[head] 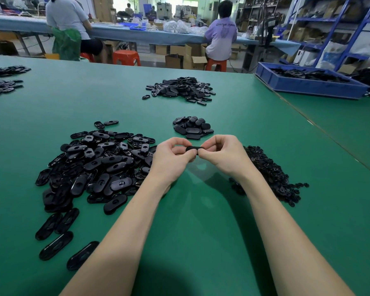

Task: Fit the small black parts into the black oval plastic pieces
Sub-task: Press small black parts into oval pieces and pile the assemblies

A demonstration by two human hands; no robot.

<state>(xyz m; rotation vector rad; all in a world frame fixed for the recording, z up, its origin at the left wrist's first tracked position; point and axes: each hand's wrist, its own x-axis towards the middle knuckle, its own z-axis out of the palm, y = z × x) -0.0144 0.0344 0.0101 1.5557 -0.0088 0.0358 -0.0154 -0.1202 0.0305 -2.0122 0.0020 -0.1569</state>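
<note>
Your left hand [173,155] and right hand [221,154] pinch one black oval piece [194,149] by its ends, raised over the green counter [201,221] | oval pile [94,167] at 9 o'clock, small parts [269,174] at 3 o'clock | small stack [193,127] at 12 o'clock, bigger heap [181,88] beyond | blue bin [308,84] at 2 o'clock.

Shiny, smooth black plastic ovals [98,167] on a flat, matt green table [201,231]; blue plastic bin [308,85]
</note>
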